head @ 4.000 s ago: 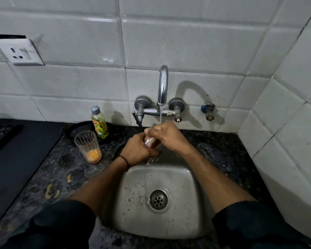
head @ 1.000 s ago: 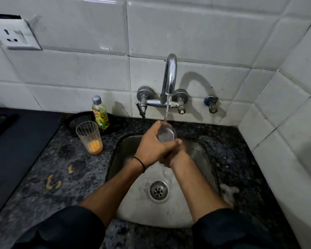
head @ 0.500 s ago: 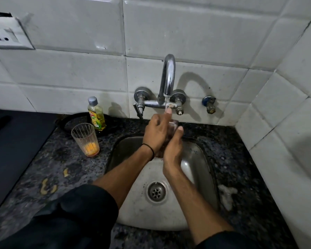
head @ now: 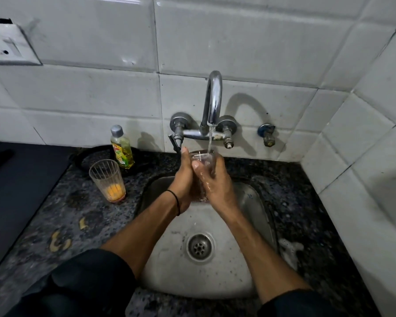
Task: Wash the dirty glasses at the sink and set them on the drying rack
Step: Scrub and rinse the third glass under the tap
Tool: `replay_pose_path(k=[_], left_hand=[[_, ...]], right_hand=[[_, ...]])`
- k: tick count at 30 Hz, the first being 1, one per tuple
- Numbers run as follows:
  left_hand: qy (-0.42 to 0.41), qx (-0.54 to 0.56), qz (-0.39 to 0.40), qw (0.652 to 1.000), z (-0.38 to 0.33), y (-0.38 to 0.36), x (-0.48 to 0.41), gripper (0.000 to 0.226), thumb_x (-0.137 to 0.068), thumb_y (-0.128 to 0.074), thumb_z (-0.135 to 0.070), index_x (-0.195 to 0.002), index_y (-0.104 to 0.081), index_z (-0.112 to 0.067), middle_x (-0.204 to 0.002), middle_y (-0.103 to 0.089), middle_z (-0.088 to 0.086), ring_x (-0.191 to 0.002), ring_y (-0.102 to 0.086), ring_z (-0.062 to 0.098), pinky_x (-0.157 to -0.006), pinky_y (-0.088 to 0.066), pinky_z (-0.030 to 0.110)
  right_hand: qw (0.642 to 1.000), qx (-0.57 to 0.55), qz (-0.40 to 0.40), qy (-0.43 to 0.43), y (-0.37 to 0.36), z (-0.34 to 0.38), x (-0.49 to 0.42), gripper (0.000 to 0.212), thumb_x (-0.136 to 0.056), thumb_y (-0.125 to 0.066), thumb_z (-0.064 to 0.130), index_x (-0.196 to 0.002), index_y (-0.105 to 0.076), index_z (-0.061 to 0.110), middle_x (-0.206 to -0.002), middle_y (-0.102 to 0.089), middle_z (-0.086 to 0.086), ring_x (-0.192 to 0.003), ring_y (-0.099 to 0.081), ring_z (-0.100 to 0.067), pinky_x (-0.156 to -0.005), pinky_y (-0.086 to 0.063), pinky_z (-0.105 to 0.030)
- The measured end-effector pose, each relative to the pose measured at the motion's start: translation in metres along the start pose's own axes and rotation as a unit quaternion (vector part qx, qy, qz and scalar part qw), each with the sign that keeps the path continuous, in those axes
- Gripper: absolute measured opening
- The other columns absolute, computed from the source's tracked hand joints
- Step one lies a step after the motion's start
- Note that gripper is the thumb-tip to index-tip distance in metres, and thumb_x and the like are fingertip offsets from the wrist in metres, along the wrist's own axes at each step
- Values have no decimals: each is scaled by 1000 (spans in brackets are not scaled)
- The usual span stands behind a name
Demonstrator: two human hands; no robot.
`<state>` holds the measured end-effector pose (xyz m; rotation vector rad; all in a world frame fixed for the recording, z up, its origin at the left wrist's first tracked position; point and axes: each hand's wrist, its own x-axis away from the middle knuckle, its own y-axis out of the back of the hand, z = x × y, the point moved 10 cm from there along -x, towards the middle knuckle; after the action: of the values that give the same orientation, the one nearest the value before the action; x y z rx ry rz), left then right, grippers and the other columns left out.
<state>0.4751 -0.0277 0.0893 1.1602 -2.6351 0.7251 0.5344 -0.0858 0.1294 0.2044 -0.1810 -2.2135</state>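
A clear glass [head: 205,157] stands upright under the running tap [head: 212,104], and the stream falls into its mouth. My right hand [head: 215,184] wraps round its right side, thumb across the front. My left hand [head: 184,179] is pressed against its left side, fingers pointing up; most of the glass is hidden between the two. All this is above the back of the steel sink [head: 256,202]. A second, ribbed glass [head: 107,179] with orange dregs stands on the counter left of the sink. No drying rack is in view.
A bottle of dish soap [head: 122,147] stands behind the ribbed glass, by a dark round pan [head: 92,156]. Yellow scraps [head: 59,242] lie on the speckled counter. Foam [head: 289,250] sits right of the sink. A dark surface [head: 16,191] is at far left, tiled walls behind and right.
The glass has come upright under the stream and now catches water. My right hand has shifted from below to grip its right side. My left hand stays against the left side.
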Motion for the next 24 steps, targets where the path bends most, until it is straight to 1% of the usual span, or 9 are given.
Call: replay_pose_path(k=[4,8,10,13,15,17,21,23,24], left_hand=[[-1,30,65,997,1,-6,7,89,-86,-15,-82,-133,-60,-22,-131,-66,10,-124,-61,27,-102,-49,51],[-42,33,66,996,-3,-5,15,73,-96,-27,-67,-133,-60,-13,-125,-69,13,-115,-67,25,-86,-59,39],[-66,43,65,995,-4,-4,15,73,-94,-33,-66,-133,-60,-11,-127,-67,15,-119,-65,29,-89,-58,41],[-83,84,51,992,-3,-1,10,84,-89,-48,-67,-135,-49,3,-137,-55,28,-128,-53,44,-104,-48,49],[-81,144,39,986,-2,2,9,84,-83,-60,-67,-131,-46,1,-137,-50,29,-126,-52,44,-103,-47,54],[-81,181,34,980,2,7,3,79,-85,-60,-62,-138,-46,-4,-137,-53,28,-124,-57,40,-97,-50,57],[-109,146,65,981,5,4,8,28,-100,-50,-39,-96,-62,-14,-97,-68,12,-90,-67,24,-83,-57,42],[-95,128,59,985,9,10,11,35,-94,-60,-38,-109,-65,-6,-110,-69,17,-100,-67,28,-92,-53,45],[-85,117,61,988,12,15,10,53,-88,-69,-40,-122,-61,-1,-119,-67,20,-106,-66,30,-94,-52,46]], right_hand=[[986,148,72,-28,-2,-10,-15,60,-75,-52,81,-125,-50,48,-123,-49,-3,-120,-51,-30,-102,-47,-54],[941,319,98,62,-2,4,-12,61,-91,-32,76,-135,-47,38,-136,-44,3,-112,-32,-13,-105,-31,-45],[940,331,44,70,3,7,-7,65,-92,-23,75,-136,-50,35,-134,-40,-1,-109,-29,-12,-103,-33,-42],[983,150,-108,9,19,-5,9,51,-101,-37,58,-132,-55,21,-128,-39,-3,-109,-40,-13,-92,-46,-25],[979,-23,-177,-101,22,-33,23,60,-95,-50,63,-122,-54,9,-127,-49,-8,-104,-54,-15,-75,-48,-14],[952,-177,-173,-177,10,-57,35,59,-90,-53,68,-108,-65,13,-114,-70,-5,-97,-68,-13,-73,-52,-19],[951,-240,-121,-149,5,-41,35,25,-101,-58,33,-90,-75,18,-93,-79,0,-90,-73,-13,-77,-54,-26],[951,-252,-128,-125,12,-33,30,24,-100,-60,25,-83,-71,14,-86,-77,-3,-82,-71,-16,-75,-55,-28],[954,-249,-121,-114,15,-29,27,24,-100,-60,24,-82,-70,11,-83,-76,-3,-79,-71,-14,-73,-55,-27]])
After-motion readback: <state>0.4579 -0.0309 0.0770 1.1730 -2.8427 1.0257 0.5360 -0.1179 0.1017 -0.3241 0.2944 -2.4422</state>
